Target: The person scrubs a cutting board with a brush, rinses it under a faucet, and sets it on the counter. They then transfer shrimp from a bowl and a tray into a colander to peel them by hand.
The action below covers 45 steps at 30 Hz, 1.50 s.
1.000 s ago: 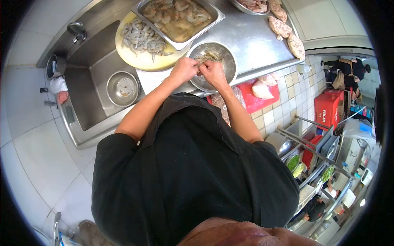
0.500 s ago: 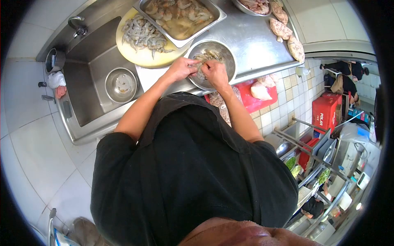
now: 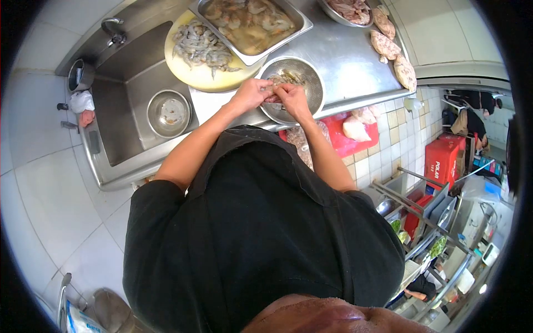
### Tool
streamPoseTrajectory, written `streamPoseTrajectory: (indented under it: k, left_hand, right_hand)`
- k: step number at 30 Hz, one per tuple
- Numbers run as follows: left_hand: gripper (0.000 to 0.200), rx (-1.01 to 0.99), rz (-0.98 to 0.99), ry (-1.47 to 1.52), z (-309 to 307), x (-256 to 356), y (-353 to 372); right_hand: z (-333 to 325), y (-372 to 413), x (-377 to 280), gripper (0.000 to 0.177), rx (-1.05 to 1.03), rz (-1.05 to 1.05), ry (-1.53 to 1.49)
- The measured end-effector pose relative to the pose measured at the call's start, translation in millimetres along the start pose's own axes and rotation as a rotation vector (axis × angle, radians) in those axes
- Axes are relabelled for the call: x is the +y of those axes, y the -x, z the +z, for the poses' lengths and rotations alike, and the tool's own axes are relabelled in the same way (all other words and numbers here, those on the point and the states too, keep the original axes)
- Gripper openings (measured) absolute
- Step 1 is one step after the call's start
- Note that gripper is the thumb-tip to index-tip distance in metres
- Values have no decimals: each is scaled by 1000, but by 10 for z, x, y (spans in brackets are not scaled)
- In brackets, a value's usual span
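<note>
My left hand [image 3: 253, 95] and my right hand [image 3: 292, 100] meet over the near left side of a perforated metal colander [image 3: 315, 83]. The fingers of both are pinched together around a small shrimp [image 3: 272, 99], which they mostly hide. Greyish-brown shrimp pieces or shells [image 3: 293, 76] lie in the colander. To its left, a pile of grey shrimp [image 3: 201, 47] rests on a round yellow cutting board [image 3: 180, 72]. Behind, a rectangular steel pan [image 3: 306, 25] holds whole shrimp in cloudy liquid, its corner overhanging the board.
A metal bowl [image 3: 169, 114] sits in the sink [image 3: 125, 145] at left, below a faucet [image 3: 115, 33]. Pale meat pieces [image 3: 404, 72] and a bowl of meat [image 3: 347, 12] line the counter's right end. Raw meat lies on a red board [image 3: 331, 129] lower down.
The view has shifted slightly, moving the counter a little rightward in the frame. My right hand has turned and its fingers have drawn closer to my left fingertips.
</note>
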<state>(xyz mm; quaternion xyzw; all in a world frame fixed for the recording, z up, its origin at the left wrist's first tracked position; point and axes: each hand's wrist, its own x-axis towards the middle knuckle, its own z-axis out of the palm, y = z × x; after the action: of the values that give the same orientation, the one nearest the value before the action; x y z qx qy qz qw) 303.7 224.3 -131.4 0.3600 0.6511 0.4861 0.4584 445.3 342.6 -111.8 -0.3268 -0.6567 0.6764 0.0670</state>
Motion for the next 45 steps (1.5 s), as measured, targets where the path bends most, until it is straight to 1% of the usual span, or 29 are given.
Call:
streamPoseTrajectory:
  k: [2,3,5,6,9,12,15,18,19,20,22,23,26,27,29,30,33,36,37,40,41,44,45]
  left_hand:
    - [42,-97,-145,155,-117,105,35]
    - [43,-130,-157,205,-152,108,43]
    - [45,-200,-185,305,-186,110,61]
    - [46,-194,-200,294,-183,158,77]
    - [46,-178,-233,272,-172,260,118]
    - [44,-177,-235,256,-153,265,110]
    - [43,-175,-227,194,-147,290,99]
    - [42,-129,-220,89,-164,343,123]
    - [40,-101,-210,33,-177,358,146]
    - [39,-74,-200,-23,-189,367,168]
    - [35,41,-115,-271,-266,385,205]
    - [33,103,-75,-397,-325,395,233]
    - [29,361,-8,-568,-629,481,347]
    - [28,449,85,-627,-748,457,353]
    - [25,586,308,-851,-970,435,266]
    - [24,676,424,-938,-1028,554,226]
    - [25,643,443,-886,-1176,695,-112]
    - [30,472,240,-857,-1283,734,-572]
    - [31,466,196,-895,-1292,801,-699]
    - [28,509,75,-720,-1325,714,-1220]
    - [30,509,153,-810,-1413,550,-1464]
    - [34,427,185,-953,-1486,615,-1713]
    - [32,371,236,-1012,-1532,539,-1798]
  right_hand:
    - [-7,-20,91,23,-17,-60,-28]
    - [-4,-5,61,22,-21,-90,-41]
    - [-25,49,4,20,69,-139,224]
    - [-26,71,-34,19,113,-162,357]
    - [-38,52,-18,13,353,-610,659]
    - [-48,42,-18,14,406,-637,667]
    - [-86,54,-54,17,440,-556,708]
    - [-332,-72,62,23,575,-339,742]
    - [-409,-78,29,27,534,-177,771]
    - [-479,-66,65,27,496,-111,855]
    - [-547,-97,97,28,412,10,1012]
    - [-555,-60,87,28,368,-57,987]
    - [-496,-9,175,27,371,-81,785]
    - [-485,-2,259,26,346,-149,742]
    - [-408,23,335,25,298,-90,750]
    - [-358,23,351,25,273,-65,755]
    - [-246,78,342,22,233,-119,687]
    - [-202,78,354,23,199,-134,663]
    - [-177,111,300,23,185,-124,654]
    - [-163,177,267,23,178,-113,614]
    - [-166,190,286,23,181,-104,588]
    - [-213,231,356,24,210,-139,552]
    - [-220,271,325,24,215,-137,523]
